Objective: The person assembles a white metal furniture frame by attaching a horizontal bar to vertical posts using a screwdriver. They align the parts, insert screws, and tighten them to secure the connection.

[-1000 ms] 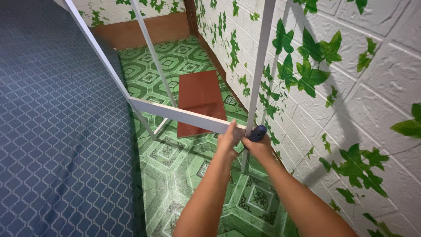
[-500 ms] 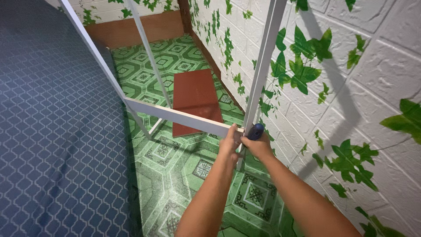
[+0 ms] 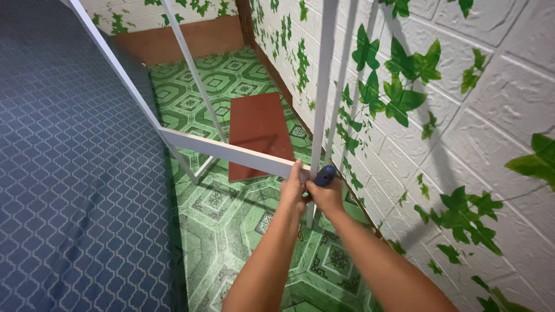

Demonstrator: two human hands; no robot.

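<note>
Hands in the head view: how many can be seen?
2. The left hand grips the white rail's end; the right hand, beside it, holds a dark blue tool at the white post.

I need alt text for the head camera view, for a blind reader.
Two bare hands meet at a joint of a white frame: the left hand grips the crossbar, the right hand holds a dark blue tool handle against the upright.

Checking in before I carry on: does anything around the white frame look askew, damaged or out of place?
One thing: a reddish-brown board lies loose on the green tiled floor inside the white frame. Left hand grips the crossbar end; right hand holds a dark blue tool at the joint. No visible damage.
</note>
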